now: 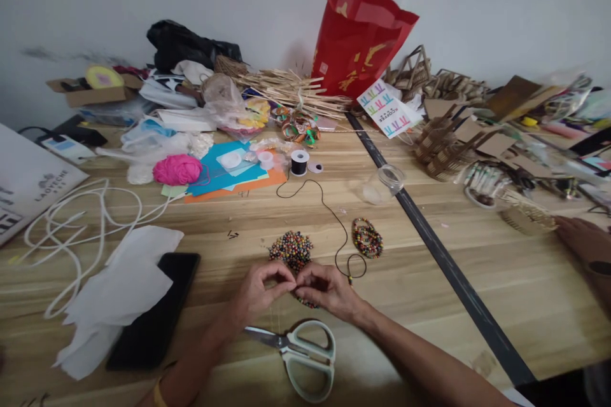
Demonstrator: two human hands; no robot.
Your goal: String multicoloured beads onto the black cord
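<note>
Head view shows the left hand point(260, 287) and right hand point(331, 292) meeting at their fingertips, both pinched; whatever they grip is too small to tell. Loose beads point(290, 248) lie heaped just beyond them, more beads point(308, 303) show partly hidden below the right fingers, and scissors point(285, 341) lie nearer the wearer.

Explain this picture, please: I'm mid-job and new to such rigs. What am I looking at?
There's no machine: a person wears one camera on the head, looking forward and down. Their bare left hand and right hand meet at the fingertips; anything pinched there is too small to tell. On the wooden table, loose beads lie just beyond the hands, scissors nearer the wearer, and a beaded coil beyond the right hand. Another person's hand shows at far right.
</note>
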